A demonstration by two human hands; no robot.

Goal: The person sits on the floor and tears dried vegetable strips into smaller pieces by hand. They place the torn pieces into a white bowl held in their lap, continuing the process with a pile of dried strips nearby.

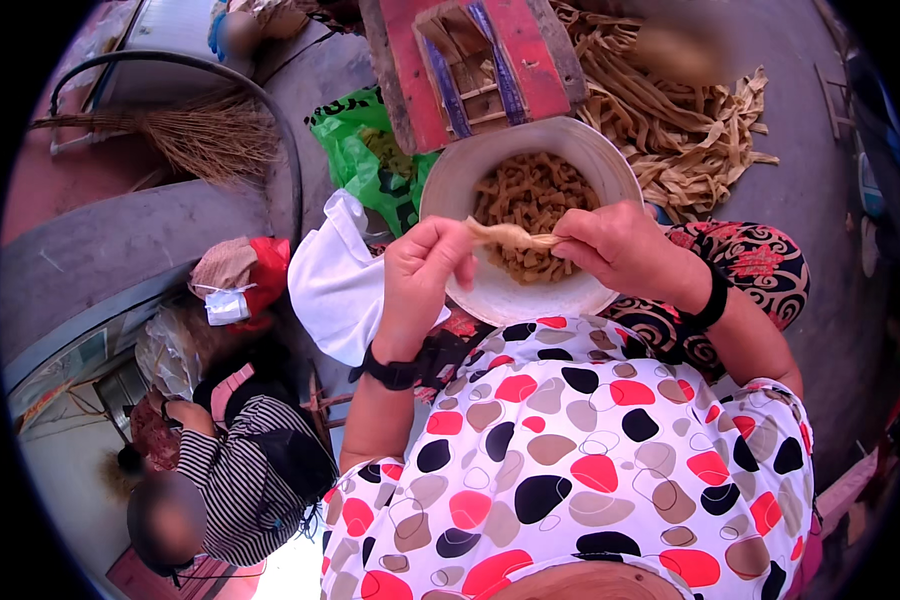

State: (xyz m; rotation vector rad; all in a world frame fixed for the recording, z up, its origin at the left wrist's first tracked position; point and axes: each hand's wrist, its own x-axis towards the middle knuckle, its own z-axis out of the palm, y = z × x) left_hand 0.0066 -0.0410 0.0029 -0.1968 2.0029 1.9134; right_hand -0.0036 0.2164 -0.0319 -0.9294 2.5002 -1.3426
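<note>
Between my two hands a pale tan strip (516, 235), perhaps a dried husk or leaf, is stretched and looks twisted or folded. My left hand (427, 262) pinches its left end, and my right hand (622, 244) grips the right end. Directly beneath it is a wide whitish basin (450, 187), close against my lap. Inside the basin lies a heap of short, brownish cut or folded pieces (532, 187). A red wooden stand (532, 45) with a slot edged in purple strips reaches over the basin's far rim.
Long tan strips (690, 150) lie piled on the floor at right. A green plastic bag (352, 150) and white cloth (337, 277) are left of the basin. Farther left are a broom (202, 139) and curved black hose (292, 142). A person in stripes (247, 480) sits lower left.
</note>
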